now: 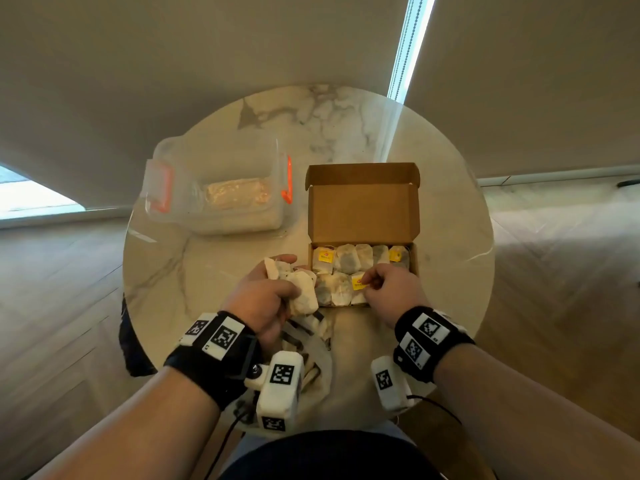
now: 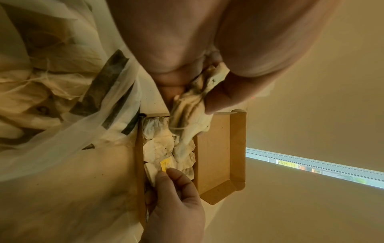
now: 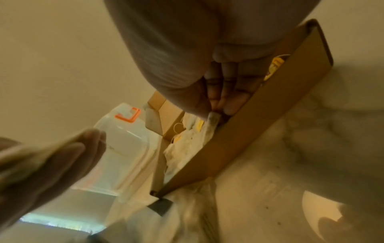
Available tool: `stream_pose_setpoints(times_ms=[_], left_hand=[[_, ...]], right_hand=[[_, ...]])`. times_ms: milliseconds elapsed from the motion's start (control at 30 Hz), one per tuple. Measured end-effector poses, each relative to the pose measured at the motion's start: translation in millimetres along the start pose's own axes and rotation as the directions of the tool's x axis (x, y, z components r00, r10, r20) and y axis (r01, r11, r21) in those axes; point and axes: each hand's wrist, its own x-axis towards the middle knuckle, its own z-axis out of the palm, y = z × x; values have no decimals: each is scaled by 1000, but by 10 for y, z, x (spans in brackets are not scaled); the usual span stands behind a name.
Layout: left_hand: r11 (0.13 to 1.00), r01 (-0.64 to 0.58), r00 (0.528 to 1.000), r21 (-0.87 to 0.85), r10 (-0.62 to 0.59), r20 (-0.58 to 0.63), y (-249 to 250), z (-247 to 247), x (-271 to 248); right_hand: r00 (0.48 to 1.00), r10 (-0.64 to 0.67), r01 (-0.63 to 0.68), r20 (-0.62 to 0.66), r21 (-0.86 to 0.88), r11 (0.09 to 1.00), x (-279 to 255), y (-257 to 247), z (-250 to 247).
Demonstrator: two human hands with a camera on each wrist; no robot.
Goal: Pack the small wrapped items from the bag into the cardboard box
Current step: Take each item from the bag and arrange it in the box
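Observation:
An open cardboard box [image 1: 360, 209] sits on the round marble table [image 1: 450, 237], its lid standing up behind it. Two rows of white tea bags [image 1: 346, 261] fill it, some with yellow tags. My left hand [image 1: 266, 296] grips a bunch of tea bags [image 1: 301, 289] just left of the box; they also show as crumpled tea bags [image 2: 193, 105] in the left wrist view. My right hand [image 1: 384, 285] is over the box's front row and pinches a yellow tag [image 1: 358, 283], seen too as the yellow tag [image 2: 166, 165]. The plastic bag [image 1: 311, 355] with more tea bags lies under my wrists.
A clear plastic container [image 1: 221, 192] with orange latches stands on the table left of the box. The table's edge curves close to my body. Wooden floor surrounds the table, and a blind with a bright gap hangs behind it.

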Motion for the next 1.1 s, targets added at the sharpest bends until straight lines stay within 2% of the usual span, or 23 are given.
stream_pose_setpoints(times_ms=[200,300,400,500,567,633,733,800,967,1100], left_hand=[[1000,-10,998,11,9,55,6,18,-16],[1000,-15,997,22,13,76,21,100,-7],[1000,-7,993,-14,9,116,29,232,-6],[1000,5,987,-19,-2,162,32,379,-5],[1000,25,984,-7,-23,177,31,450,5],[999,52,986,-11,-49,162,43,484,24],[998,58,987,-7,-56,148,68,444,90],[999,44,988,5,-44,145,76,386,123],[1000,21,994,-6,-20,109,83,276,113],[999,39,995,-37,-35,93,59,226,104]], right_hand=[[999,-41,45,28,-185,982,-19,-66,42],[983,-184,183,-8,-60,981,-94,-144,-67],[901,-426,434,-83,123,893,-279,-247,-247],[785,-605,615,-131,58,786,-421,-326,-377],[763,-626,637,-161,28,770,-452,-311,-433],[807,-555,584,-202,132,801,-465,-264,-494],[925,-321,380,-203,439,814,-473,-205,-631],[963,-185,262,-198,506,822,-417,-110,-683],[994,53,-26,-92,272,962,-150,185,-521],[998,45,-41,-44,94,995,-8,197,-332]])
